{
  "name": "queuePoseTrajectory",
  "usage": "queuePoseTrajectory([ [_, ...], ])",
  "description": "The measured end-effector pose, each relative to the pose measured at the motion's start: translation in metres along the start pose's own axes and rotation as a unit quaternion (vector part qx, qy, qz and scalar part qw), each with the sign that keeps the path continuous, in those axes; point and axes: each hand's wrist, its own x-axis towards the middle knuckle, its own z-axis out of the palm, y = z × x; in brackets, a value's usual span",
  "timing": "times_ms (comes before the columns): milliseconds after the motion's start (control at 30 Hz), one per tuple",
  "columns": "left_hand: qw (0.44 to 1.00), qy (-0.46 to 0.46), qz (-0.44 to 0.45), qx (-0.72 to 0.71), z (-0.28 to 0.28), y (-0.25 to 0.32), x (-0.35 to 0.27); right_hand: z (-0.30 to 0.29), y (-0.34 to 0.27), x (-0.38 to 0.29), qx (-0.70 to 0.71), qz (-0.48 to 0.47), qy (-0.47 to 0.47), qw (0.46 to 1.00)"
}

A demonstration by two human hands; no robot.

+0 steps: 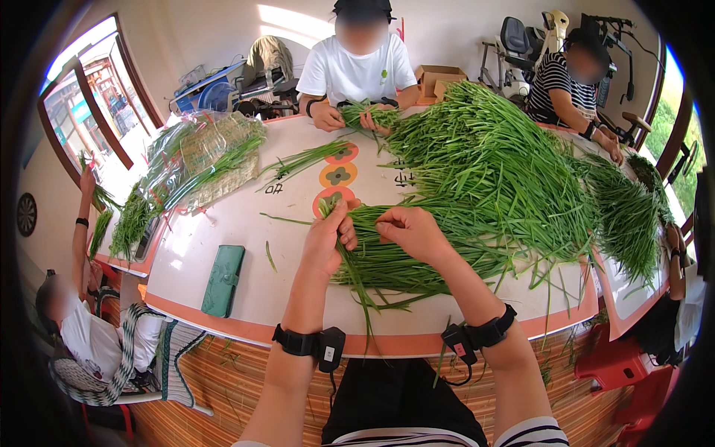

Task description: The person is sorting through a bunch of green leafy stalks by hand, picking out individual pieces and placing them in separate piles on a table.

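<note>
My left hand (329, 237) is closed around a small bunch of long green leafy stalks (357, 285), whose pale ends stick up above the thumb while the leaves hang down toward the table edge. To its right, my right hand (410, 232) is held over the near part of a large pile of green stalks (480, 167), thumb and forefinger close together; whether a stalk is between them cannot be told. Above my hands, a few stalks (313, 156) lie loose on the white table (190, 279).
A green phone case (223, 281) lies at the near left. Behind it are plastic bags (190, 151) with bundled greens. One person (357, 61) handles stalks across the table; others sit left and right. Red stools (614, 357) stand at the lower right, a woven chair (134, 357) at the left.
</note>
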Motion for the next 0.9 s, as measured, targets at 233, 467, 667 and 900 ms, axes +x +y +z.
queuePoseTrajectory([
  [233,0.999,-0.027,-0.022,-0.005,0.007,0.003,-0.003,-0.001,-0.004,-0.001,0.018,0.038,-0.017,0.999],
  [467,0.994,0.027,0.061,0.084,-0.002,-0.003,0.002,-0.002,-0.005,-0.001,-0.020,0.030,-0.071,0.997],
  [667,0.992,0.084,0.025,-0.096,0.000,0.006,0.004,-0.030,-0.004,-0.002,-0.113,0.019,-0.075,0.991],
  [900,0.962,-0.059,0.062,-0.260,-0.030,0.017,0.005,-0.027,0.012,0.001,-0.278,-0.074,0.020,0.958],
])
